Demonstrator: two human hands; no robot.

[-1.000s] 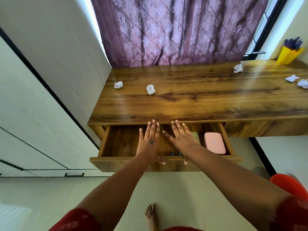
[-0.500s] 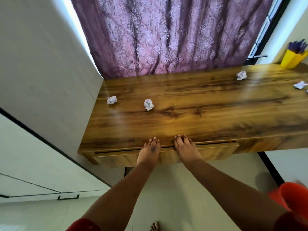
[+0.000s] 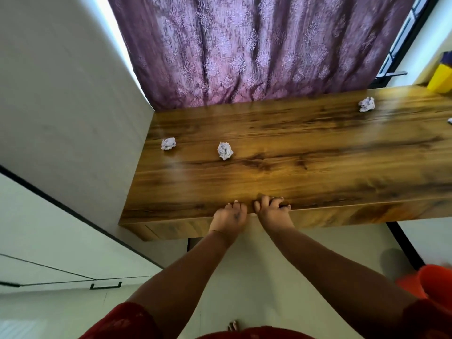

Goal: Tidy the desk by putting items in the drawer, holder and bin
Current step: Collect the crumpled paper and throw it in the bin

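drawer (image 3: 195, 227) shut, fingers (image 3: 263, 204) against its front

left hand (image 3: 228, 217): fingers straight, pressing forward | right hand (image 3: 273, 212): fingers spread, pressing | arms extended

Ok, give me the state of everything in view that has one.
drawer: shut
left hand: open, pressing the drawer front
right hand: open, fingers on the desk edge
three paper balls: crumpled, on the desk
curtain: drawn
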